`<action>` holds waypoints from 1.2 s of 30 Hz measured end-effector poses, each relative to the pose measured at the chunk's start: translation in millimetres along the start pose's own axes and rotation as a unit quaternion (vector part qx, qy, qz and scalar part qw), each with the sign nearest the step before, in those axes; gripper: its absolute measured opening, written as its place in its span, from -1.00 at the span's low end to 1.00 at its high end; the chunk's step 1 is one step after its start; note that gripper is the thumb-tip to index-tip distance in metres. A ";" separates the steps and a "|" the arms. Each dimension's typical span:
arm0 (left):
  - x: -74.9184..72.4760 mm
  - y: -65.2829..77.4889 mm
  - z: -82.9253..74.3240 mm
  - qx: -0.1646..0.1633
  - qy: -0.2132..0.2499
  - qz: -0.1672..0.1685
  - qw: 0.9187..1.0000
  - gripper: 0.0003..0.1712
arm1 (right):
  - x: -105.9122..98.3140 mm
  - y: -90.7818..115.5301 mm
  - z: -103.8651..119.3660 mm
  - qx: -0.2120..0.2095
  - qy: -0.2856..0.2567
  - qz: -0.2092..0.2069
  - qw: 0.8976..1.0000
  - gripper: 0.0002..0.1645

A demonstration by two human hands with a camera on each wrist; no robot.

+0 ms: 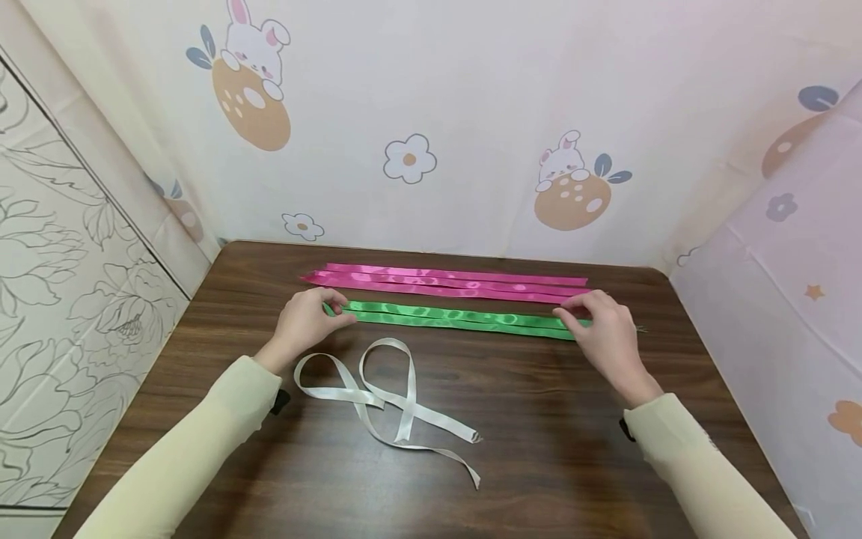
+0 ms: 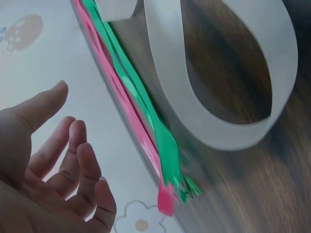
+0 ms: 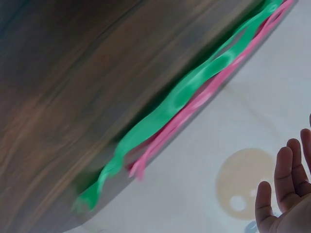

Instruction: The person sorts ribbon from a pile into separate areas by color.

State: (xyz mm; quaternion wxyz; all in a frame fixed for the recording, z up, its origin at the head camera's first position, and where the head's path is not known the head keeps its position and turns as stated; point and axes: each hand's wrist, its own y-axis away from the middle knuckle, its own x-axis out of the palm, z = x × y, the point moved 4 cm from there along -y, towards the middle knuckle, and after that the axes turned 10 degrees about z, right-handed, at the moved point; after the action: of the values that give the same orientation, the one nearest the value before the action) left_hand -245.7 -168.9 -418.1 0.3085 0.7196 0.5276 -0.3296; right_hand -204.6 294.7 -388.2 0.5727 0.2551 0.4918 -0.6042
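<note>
Two strips of shiny green ribbon (image 1: pixel 465 317) lie side by side across the table. My left hand (image 1: pixel 308 318) is over their left end, with thumb and fingers apart. In the left wrist view the loosely bent fingers (image 2: pixel 68 165) hold nothing, and the green ribbon end (image 2: pixel 167 160) looks frayed. At the opposite end of the green strips is my right hand (image 1: pixel 606 329), thumb and forefinger close to the ribbon. Its fingers (image 3: pixel 285 179) look extended in the right wrist view, where the thumb is out of frame. Pink ribbon strips (image 1: pixel 444 282) lie just behind the green ones.
White ribbon (image 1: pixel 393 397) lies in loose crossing loops nearer the front, left of the middle; whether it is one piece or two I cannot tell. The brown wooden table (image 1: pixel 539 449) ends at a patterned white cloth backdrop (image 1: pixel 471 90).
</note>
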 end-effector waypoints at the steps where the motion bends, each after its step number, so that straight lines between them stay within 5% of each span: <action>1: 2.2 0.8 -1.1 0.001 -0.001 0.003 1.000 -0.61 | 1.3 -0.2 4.6 -0.010 -0.001 -0.004 1.000 -0.81; 11: 16.9 9.3 -11.1 0.010 -0.011 0.030 0.999 -0.52 | 14.3 -4.1 45.0 -0.073 -0.019 -0.005 0.997 -0.79; 36: 42.3 22.9 -19.3 0.024 -0.027 0.045 0.998 -0.52 | 67.7 -12.7 121.0 -0.075 -0.032 0.101 0.992 -0.73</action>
State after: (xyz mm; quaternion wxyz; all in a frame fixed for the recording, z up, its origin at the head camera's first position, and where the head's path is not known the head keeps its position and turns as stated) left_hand -211.2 -135.9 -438.3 0.3203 0.7406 0.4780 -0.3469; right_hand -200.2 155.8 -396.6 0.6638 0.2400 0.4889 -0.5126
